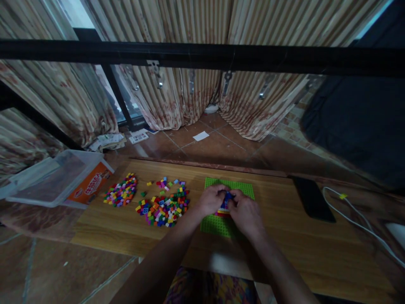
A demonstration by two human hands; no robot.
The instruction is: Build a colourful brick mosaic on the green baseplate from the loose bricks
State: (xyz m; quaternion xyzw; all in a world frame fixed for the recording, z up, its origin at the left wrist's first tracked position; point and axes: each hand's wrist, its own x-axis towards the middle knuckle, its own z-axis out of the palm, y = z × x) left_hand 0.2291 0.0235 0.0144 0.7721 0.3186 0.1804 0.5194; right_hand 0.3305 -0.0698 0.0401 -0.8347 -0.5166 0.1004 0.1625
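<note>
Both our forearms reach forward from the bottom edge of the view and meet over the green baseplate (211, 223), which we use as our landmark. Our left hand (211, 200) and right hand (246, 213) are curled closed, fingertips pinched together from opposite sides on a small brick build (225, 205): blue on top, with red and yellow layers showing beneath. It sits on the baseplate near its middle, between our hands, mostly hidden by our fingers. We cannot tell whether it is pressed onto the studs or held just above them. To do this well, we judge that we should keep one hand steadying the build low down while the other presses straight down, square to the studs, so the layers seat evenly and the plate does not slide on the wooden table (284, 245). The build's long axis appears to run left to right, its ends pointing toward each hand, though too little shows to be sure. Left of the baseplate lies a loose heap of mixed-colour bricks (164, 206), and farther left a second, tighter heap (122, 191). Beyond that, a clear plastic bin (50, 179) overhangs the table edge. Right of the baseplate, well apart, rest a dark phone (311, 197) and a white cable (357, 219).
</note>
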